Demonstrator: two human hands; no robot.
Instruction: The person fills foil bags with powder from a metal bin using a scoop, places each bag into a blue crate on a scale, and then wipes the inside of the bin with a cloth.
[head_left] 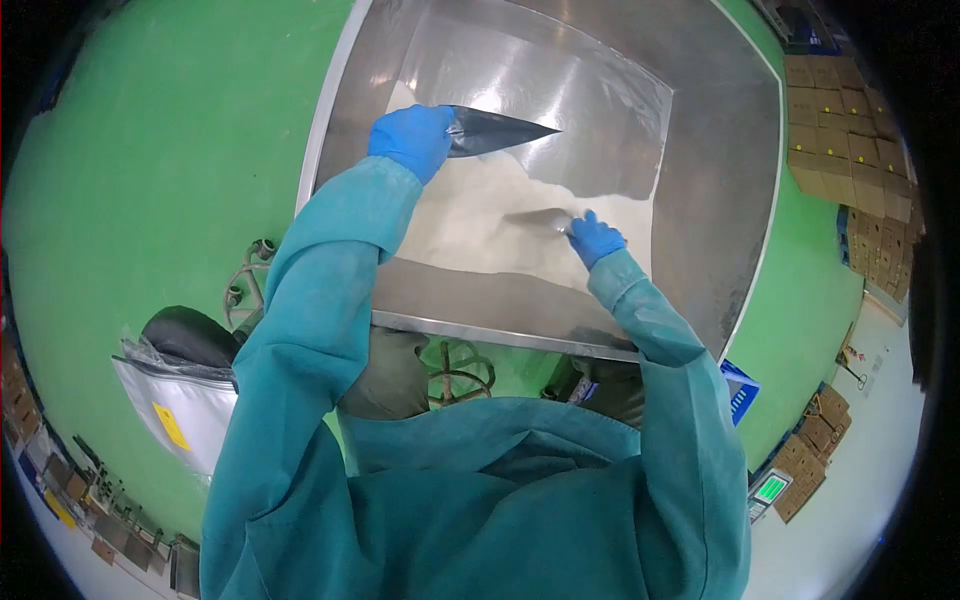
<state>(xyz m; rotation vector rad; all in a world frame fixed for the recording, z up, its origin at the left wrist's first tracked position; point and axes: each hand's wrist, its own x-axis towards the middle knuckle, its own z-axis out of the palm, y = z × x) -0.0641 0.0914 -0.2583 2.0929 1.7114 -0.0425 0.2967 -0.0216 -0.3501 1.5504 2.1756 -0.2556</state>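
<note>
1. The person is leaning over a large steel tray (720, 170) with raised rims, seen from above by the head camera.
2. A heap of white powder (480, 215) is lying in the middle of the tray, spreading toward its near edge.
3. The left hand (412, 138), in a blue glove, is gripping the near end of a silvery foil bag (500, 128); the fingers are curling shut around the bag's edge, pressed together.
4. The bag is lying on its side, just above the far edge of the powder, its pointed end aiming to the right.
5. The right hand (596, 238), also in a blue glove, is closing on the handle of a metal scoop (540, 217); the fingers are bunching together around it, though the single fingertips are too small to tell apart.
6. The scoop's blade is resting on or in the powder, just left of the right hand; whether it is carrying any powder cannot be told.
7. Both arms are wearing long teal sleeves (320, 300) of a coat, dusted pale near the right cuff.
8. A big sheet of shiny foil (590, 110) is lining the far part of the tray behind the powder.
9. The floor (150, 180) around the tray is showing green.
10. Stacks of brown cardboard boxes (850, 130) are standing at the right, well apart from the tray.
11. A lined bin (180, 390) with a yellow label is sitting at the lower left.
</note>
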